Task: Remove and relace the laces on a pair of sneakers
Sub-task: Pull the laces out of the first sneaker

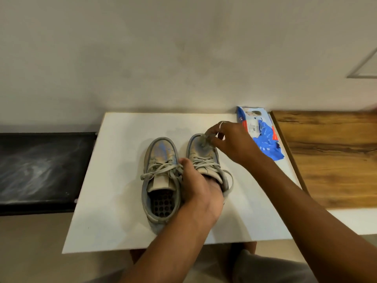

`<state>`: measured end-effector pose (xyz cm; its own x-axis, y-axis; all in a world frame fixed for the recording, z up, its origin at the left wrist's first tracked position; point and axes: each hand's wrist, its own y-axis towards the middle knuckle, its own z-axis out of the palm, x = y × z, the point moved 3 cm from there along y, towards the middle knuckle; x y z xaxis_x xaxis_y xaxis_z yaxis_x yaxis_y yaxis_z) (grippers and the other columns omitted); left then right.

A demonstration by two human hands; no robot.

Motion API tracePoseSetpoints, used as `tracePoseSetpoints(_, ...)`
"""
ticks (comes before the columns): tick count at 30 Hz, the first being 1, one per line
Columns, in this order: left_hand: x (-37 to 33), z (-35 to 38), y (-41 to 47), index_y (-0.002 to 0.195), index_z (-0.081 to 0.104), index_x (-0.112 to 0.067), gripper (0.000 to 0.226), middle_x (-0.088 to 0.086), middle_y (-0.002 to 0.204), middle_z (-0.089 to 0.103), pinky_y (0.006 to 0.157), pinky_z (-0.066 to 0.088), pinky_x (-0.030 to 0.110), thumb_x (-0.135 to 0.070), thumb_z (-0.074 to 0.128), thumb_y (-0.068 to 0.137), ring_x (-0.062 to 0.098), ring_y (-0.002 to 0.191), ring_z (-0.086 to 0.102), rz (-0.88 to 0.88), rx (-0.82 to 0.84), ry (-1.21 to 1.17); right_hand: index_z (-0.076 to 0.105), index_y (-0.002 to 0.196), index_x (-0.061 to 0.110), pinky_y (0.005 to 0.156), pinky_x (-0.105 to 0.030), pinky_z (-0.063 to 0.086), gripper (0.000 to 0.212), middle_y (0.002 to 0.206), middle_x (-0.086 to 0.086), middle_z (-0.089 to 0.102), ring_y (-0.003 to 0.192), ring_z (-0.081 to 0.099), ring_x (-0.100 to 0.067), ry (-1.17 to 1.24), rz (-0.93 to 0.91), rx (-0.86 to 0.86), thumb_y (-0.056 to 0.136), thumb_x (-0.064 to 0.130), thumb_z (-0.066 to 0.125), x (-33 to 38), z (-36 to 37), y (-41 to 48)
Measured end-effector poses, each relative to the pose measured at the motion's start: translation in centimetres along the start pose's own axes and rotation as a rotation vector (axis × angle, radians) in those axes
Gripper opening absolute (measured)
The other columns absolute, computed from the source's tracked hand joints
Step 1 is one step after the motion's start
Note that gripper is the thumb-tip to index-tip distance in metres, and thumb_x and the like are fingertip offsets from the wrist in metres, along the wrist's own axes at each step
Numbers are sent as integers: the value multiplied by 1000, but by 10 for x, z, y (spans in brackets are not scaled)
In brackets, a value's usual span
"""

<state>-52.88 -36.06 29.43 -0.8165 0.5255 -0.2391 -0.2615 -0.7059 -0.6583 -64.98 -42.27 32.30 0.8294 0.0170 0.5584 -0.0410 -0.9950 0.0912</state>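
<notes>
Two worn grey-and-blue sneakers stand side by side on a white board (122,211), toes pointing away from me. The left sneaker (160,180) is laced, with loose grey lace loops across its tongue. My left hand (201,188) grips the right sneaker (201,154) at its opening, fingers inside the collar. Over that shoe's toe, my right hand (230,140) pinches a small greyish wad, seemingly a cloth or wipe. The right sneaker's laces (206,164) are still threaded.
A blue-and-white wipes packet (263,137) lies at the board's far right corner. A wooden surface (336,158) adjoins on the right, a dark slab (40,168) on the left. The wall stands right behind the board. My knees show below its near edge.
</notes>
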Motion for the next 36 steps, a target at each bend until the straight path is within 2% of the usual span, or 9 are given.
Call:
tracePoseSetpoints(7,1,-3,7,128,62,-14,59,11,119,69,107,44,40,-59,40,96,24,113,64,10,17,-62,76,104,20,59,-17,31,17,85,6,58,75,50,-10,-105,-17,25,90,22,67,3,17,-1)
tracePoseSetpoints(11,2,-5,9,127,62,-13,60,11,119,69,106,45,41,-60,41,95,24,113,64,10,17,-55,76,99,16,62,-15,41,15,91,2,69,79,59,-14,-118,-45,154,87,24,70,9,18,0)
tracePoseSetpoints(15,2,-4,7,128,62,-14,62,11,120,69,108,42,39,-61,37,96,24,115,63,-9,54,-28,76,98,22,71,-36,54,16,96,3,70,85,63,-19,-210,8,133,86,30,68,4,12,7)
tracePoseSetpoints(19,3,-7,10,129,61,-14,64,11,122,67,109,41,40,-63,39,95,24,117,62,-5,55,-28,76,103,20,72,-32,49,18,96,2,68,88,60,-17,-193,-19,-25,92,27,63,13,19,7)
tracePoseSetpoints(24,1,-5,6,125,64,-13,63,12,121,68,108,43,39,-62,36,96,25,118,62,-6,46,-20,76,97,19,64,-20,43,13,84,11,62,75,57,-8,-55,-35,228,86,26,71,16,18,8)
tracePoseSetpoints(28,2,-4,4,125,63,-14,65,11,118,69,109,42,39,-65,34,95,24,116,62,-27,51,14,75,99,20,74,-37,53,17,94,6,67,86,60,-15,-154,41,31,91,30,64,6,16,12)
tracePoseSetpoints(30,2,-5,4,126,62,-13,66,11,117,70,108,43,39,-65,35,95,24,115,63,-31,42,21,75,105,20,75,-37,53,20,98,2,66,89,60,-18,-200,-15,-29,95,28,59,10,20,13)
tracePoseSetpoints(34,2,-5,5,126,62,-14,66,11,119,69,108,43,39,-65,33,96,23,116,62,-12,42,8,73,111,19,79,-27,47,20,102,6,61,96,57,-13,-146,-274,211,96,19,59,12,27,11)
tracePoseSetpoints(36,2,-4,5,126,62,-14,65,11,119,69,107,44,39,-65,35,95,24,116,62,-11,35,0,73,111,16,82,-34,51,20,111,2,63,102,55,-15,-240,-318,220,96,18,60,6,27,12)
